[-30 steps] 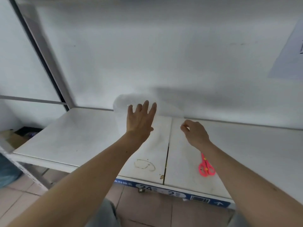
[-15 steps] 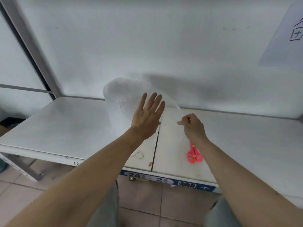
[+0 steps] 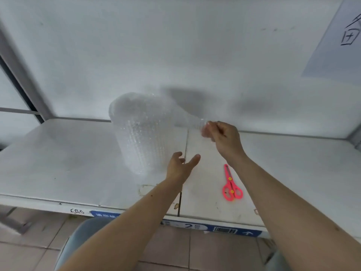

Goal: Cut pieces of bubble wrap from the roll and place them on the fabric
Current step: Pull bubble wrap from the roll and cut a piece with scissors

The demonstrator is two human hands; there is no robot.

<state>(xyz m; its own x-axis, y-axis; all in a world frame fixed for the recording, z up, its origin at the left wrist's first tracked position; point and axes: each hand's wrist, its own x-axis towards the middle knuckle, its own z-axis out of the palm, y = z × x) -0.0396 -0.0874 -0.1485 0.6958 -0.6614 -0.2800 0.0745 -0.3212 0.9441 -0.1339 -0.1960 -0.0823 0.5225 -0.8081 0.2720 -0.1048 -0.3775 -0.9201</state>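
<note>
A clear bubble wrap roll [image 3: 142, 132] stands upright on the white shelf [image 3: 58, 163], left of its middle seam. A loose sheet runs from the roll to the right, and my right hand [image 3: 222, 139] pinches its free top edge above the shelf. My left hand [image 3: 180, 167] hovers with fingers apart at the lower right side of the roll, holding nothing. Pink scissors [image 3: 231, 185] lie flat on the shelf below my right forearm. No fabric shows in view.
A white wall [image 3: 175, 45] backs the shelf, with a paper sheet [image 3: 340, 40] bearing a drawing at the upper right. A grey metal upright [image 3: 25, 79] stands at the left. Tiled floor [image 3: 195, 251] lies below the front edge.
My left hand came off the roll's face and dropped to its lower right. My right hand moved up and right, drawing the sheet out from the roll.
</note>
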